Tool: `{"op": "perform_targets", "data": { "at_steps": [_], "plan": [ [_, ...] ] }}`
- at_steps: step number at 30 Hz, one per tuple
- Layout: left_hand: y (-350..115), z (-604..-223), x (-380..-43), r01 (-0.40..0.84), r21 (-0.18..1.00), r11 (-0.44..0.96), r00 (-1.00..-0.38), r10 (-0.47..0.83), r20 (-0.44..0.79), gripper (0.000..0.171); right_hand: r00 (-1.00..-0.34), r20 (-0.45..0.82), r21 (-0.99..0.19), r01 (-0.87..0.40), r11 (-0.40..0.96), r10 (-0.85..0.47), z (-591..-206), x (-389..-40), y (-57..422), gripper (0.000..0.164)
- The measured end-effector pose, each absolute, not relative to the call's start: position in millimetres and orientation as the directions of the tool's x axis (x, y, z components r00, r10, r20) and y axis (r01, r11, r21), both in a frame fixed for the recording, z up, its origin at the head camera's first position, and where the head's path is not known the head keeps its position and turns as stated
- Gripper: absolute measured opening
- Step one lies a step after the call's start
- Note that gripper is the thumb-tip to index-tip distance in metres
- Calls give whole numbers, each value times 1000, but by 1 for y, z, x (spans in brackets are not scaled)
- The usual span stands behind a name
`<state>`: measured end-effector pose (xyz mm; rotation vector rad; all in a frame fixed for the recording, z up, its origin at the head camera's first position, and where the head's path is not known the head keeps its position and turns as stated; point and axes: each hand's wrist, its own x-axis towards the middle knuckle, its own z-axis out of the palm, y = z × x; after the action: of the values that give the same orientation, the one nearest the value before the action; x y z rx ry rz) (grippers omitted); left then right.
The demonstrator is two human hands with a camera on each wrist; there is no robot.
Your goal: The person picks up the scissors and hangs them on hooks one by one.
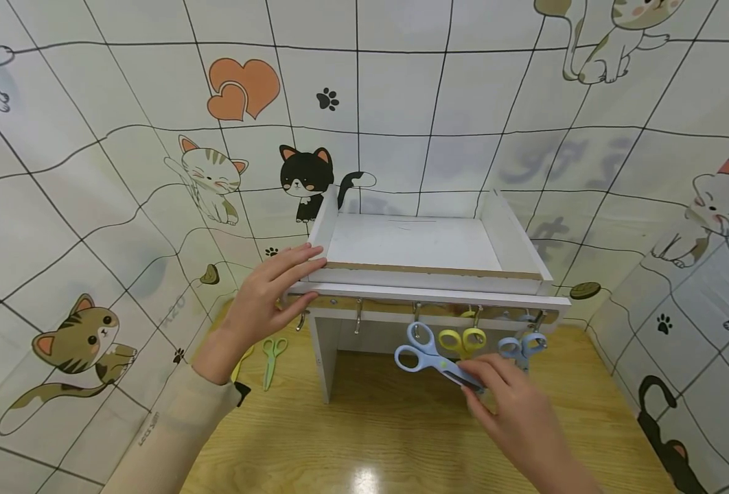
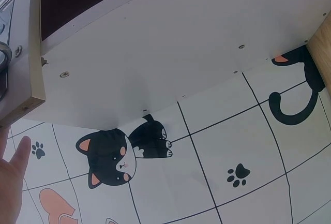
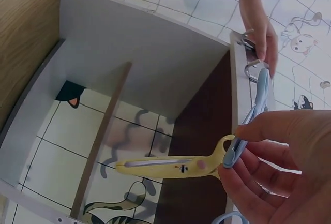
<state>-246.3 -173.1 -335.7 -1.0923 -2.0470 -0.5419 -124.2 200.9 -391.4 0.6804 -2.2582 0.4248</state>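
Note:
My right hand pinches light-blue scissors by their blade end, handle loops pointing up and left. The upper loop is close to a metal hook on the front strip of a white wooden rack; I cannot tell whether it touches the hook. My left hand rests on the rack's left front corner, fingers fairly straight over the top and thumb along the front. Yellow scissors and a second light-blue pair hang from hooks on the right. In the right wrist view, the yellow scissors are just behind the held pair.
Green scissors lie on the wood-grain table left of the rack, beside yellow ones partly hidden by the left wrist. Another hook on the strip carries nothing. A cat-patterned sheet surrounds the table behind and at both sides.

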Motion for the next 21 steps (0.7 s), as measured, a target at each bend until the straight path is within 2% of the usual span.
{"op": "perform_targets", "data": {
  "at_steps": [9, 21],
  "plan": [
    [-173, -336, -247, 837, 31, 546, -366, 517, 773, 47, -591, 726, -43, -548, 835, -351, -403, -129, 196, 54],
    [-172, -336, -248, 842, 34, 539, -359, 511, 781, 47, -575, 740, -46, -561, 826, -349, -410, -134, 195, 46]
  ]
}}
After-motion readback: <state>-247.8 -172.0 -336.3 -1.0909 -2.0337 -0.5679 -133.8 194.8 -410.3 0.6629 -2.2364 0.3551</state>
